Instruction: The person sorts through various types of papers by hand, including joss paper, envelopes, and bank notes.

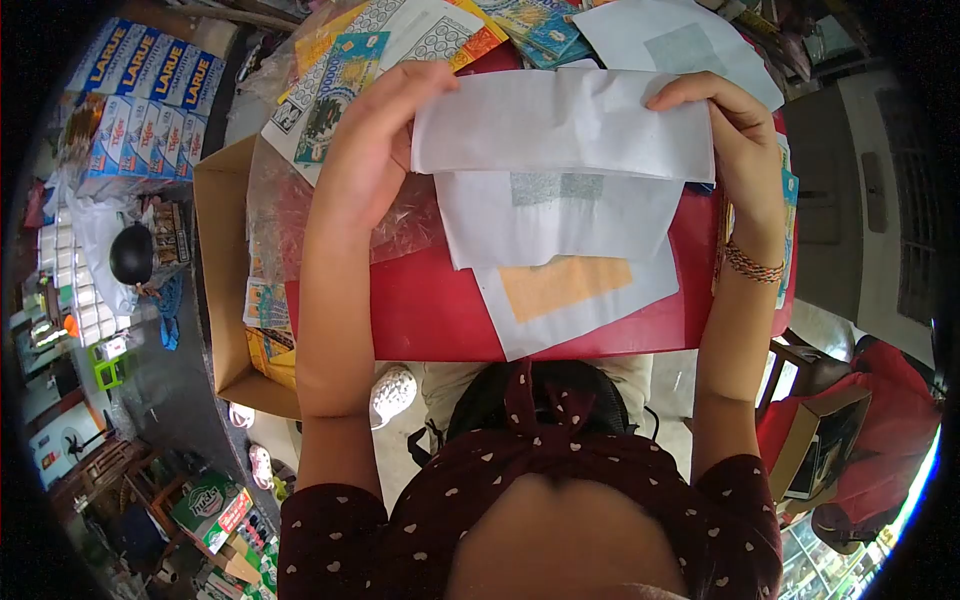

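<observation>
A white sheet (560, 120) is folded over at its top, and its upper flap spans the space between my hands. My left hand (385, 130) pinches the flap's upper left corner. At the upper right, my right hand (730, 125) grips the same flap between thumb and fingers. Below the flap the sheet's lower part shows a grey-green patch. Under it, on the red table (420, 310), lies another white sheet with an orange rectangle (565, 285), tilted and partly covered.
Teal printed papers (340, 95) and clear plastic lie at the upper left. Another white sheet (740, 50) is at the upper right. An open cardboard box (225, 290) stands left of the table. A red chair (875, 430) holding a small box is at the right.
</observation>
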